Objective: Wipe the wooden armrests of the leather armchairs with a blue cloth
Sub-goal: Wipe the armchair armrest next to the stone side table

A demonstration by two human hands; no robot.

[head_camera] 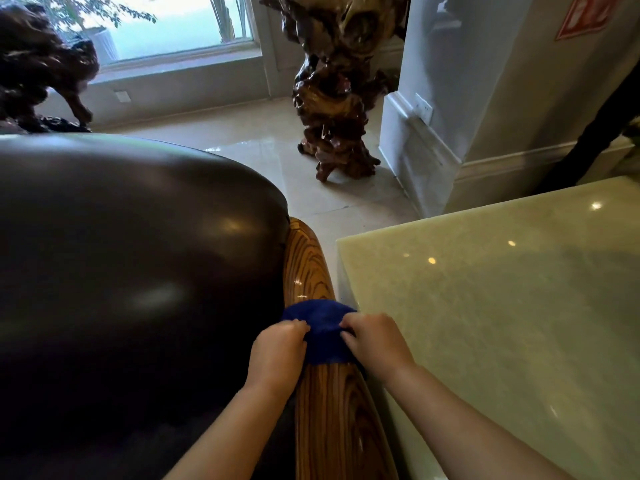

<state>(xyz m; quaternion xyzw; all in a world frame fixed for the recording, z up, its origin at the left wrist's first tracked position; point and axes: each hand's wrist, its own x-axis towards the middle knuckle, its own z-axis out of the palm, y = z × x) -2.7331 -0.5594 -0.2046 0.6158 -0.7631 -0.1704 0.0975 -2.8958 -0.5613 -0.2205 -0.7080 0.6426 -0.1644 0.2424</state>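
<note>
Cloth: a blue cloth lies draped over the wooden armrest, about midway along the part that shows.
Left hand: the left hand presses on the cloth's left edge, on the side of the leather; its fingers are curled shut, pinching the fabric.
Right hand: the right hand holds the cloth's right edge, fingers bent closed into the fabric.
Armrest: glossy, strongly grained wood, running from the bottom edge up and away from the camera; bare wood shows on both sides of the cloth.
Armchair: the dark leather armchair fills the left, its rounded cushion touching the armrest.
Tabletop: a pale green stone tabletop stands just beside the armrest on the right.
Background: a gnarled root sculpture stands on the tiled floor near a white column; a window is behind.
</note>
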